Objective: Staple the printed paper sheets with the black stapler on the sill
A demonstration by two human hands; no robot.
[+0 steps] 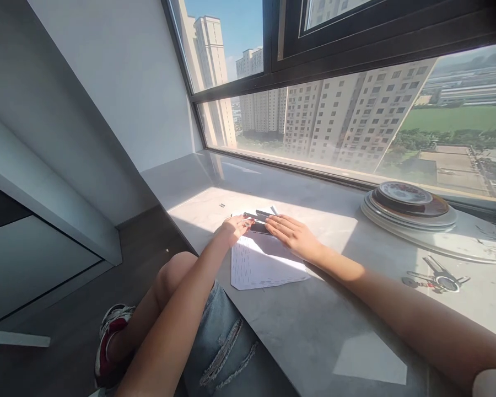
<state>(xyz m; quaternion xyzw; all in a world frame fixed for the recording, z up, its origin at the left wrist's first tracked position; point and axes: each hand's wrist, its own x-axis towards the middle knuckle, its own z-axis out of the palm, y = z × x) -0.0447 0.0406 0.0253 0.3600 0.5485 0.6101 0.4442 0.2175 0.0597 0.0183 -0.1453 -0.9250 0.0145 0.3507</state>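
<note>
A small dark tool that looks like a stapler (pixel 261 227) rests at the far edge of a stack of white paper (pixel 267 267) on the sill. My left hand (pixel 233 228) has its fingers closed at the tool's left end; what exactly lies between the fingertips is too small to make out. Across the tool's right end lies my right hand (pixel 291 234), fingers together and curved over it. Rows of short dark dashes run down the paper's left side. Beyond my left hand is a tiny grey strip (pixel 222 205), perhaps staples.
A stack of plates (pixel 409 207) stands at the right by the window. Nearer me lies a metal object with several arms (pixel 444 281). The stone sill (pixel 297 336) ends in an edge beside my knee (pixel 177 270). A white wall (pixel 119 77) rises on the left.
</note>
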